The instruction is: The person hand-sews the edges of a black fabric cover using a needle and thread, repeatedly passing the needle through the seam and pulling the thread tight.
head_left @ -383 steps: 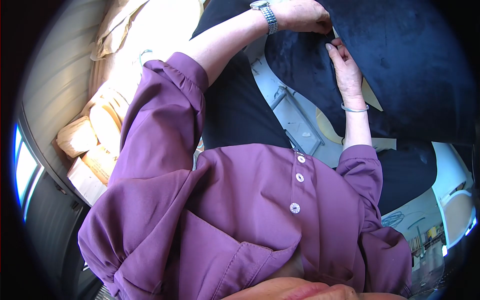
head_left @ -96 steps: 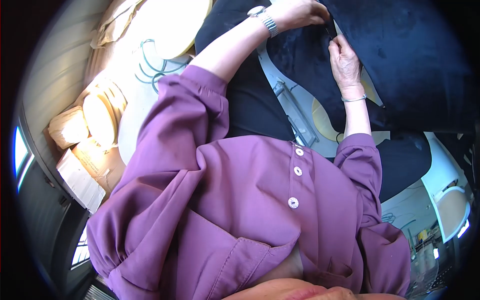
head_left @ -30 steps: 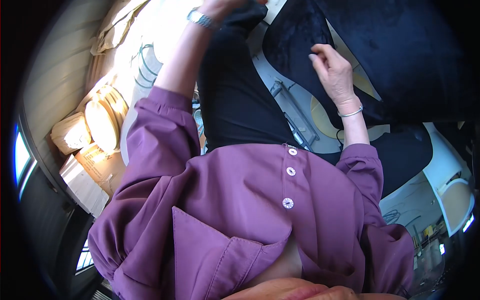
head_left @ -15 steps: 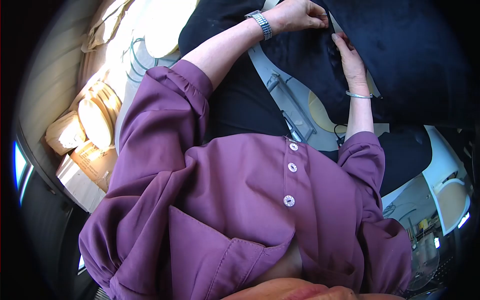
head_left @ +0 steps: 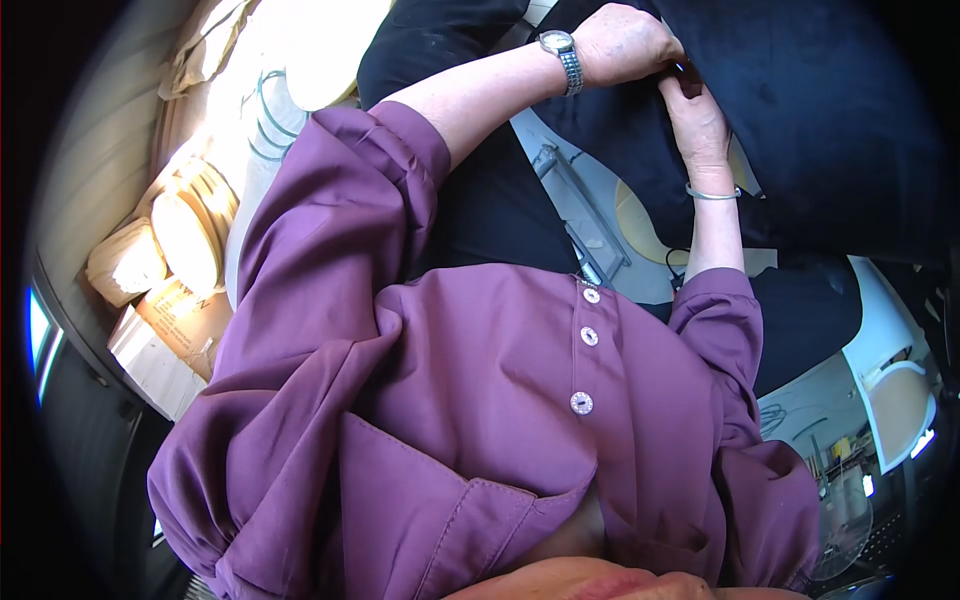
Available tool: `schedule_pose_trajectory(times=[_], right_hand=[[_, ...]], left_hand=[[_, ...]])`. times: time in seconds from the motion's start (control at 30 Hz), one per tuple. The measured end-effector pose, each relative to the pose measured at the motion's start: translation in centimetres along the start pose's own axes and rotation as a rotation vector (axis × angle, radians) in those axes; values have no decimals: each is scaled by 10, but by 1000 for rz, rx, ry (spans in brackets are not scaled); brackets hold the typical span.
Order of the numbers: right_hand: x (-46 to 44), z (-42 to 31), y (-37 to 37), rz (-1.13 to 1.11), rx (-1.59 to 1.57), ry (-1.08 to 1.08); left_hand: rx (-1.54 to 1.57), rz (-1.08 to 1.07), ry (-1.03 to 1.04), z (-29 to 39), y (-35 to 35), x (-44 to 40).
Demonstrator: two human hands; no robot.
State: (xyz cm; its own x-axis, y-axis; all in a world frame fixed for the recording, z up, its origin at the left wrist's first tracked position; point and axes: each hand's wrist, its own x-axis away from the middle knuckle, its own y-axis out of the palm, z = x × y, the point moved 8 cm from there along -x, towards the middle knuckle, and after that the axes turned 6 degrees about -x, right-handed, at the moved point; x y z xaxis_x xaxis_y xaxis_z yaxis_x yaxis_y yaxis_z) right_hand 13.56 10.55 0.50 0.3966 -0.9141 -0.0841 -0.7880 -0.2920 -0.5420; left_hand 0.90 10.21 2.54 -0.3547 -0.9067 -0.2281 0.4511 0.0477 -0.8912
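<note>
Black fabric (head_left: 820,130) lies spread across my lap at the top of the view. My left hand (head_left: 628,45), wearing a metal watch (head_left: 560,55), is closed at the fabric's edge. A tiny bright glint shows at its fingertips; it looks like a needle (head_left: 680,66), mostly hidden. Close against it, my right hand (head_left: 700,130), with a thin bangle (head_left: 713,192) on the wrist, pinches the same edge between thumb and fingers. The fingertips of both hands nearly meet, so the exact spot they work on is covered.
On the left stand a cardboard box (head_left: 185,318) and pale rolls or bundles (head_left: 188,240) in strong sunlight. A grey bar-shaped frame (head_left: 590,215) shows through a gap beneath the fabric. A pale curved panel (head_left: 900,405) is at the right.
My left hand has moved right and slightly down, up to my right fingertips, and its wrist has turned so the watch face shows. My right hand stays nearly in place, still pinching the fabric.
</note>
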Motion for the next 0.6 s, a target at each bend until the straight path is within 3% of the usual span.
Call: schedule_pose_trajectory(times=[0.07, 0.27, 0.47, 0.6], right_hand=[[-5, -5, 3, -5, 101, -82], [-5, -19, 1, 71, 83, -50], [-9, -29, 0, 102, 223, -209], [-7, 10, 4, -34, 33, 45]], left_hand=[[14, 32, -22, 1, 0, 0], [-3, 55, -67, 0, 4, 1], [-98, 12, -107, 2, 10, 2], [-129, -14, -159, -4, 18, 1]])
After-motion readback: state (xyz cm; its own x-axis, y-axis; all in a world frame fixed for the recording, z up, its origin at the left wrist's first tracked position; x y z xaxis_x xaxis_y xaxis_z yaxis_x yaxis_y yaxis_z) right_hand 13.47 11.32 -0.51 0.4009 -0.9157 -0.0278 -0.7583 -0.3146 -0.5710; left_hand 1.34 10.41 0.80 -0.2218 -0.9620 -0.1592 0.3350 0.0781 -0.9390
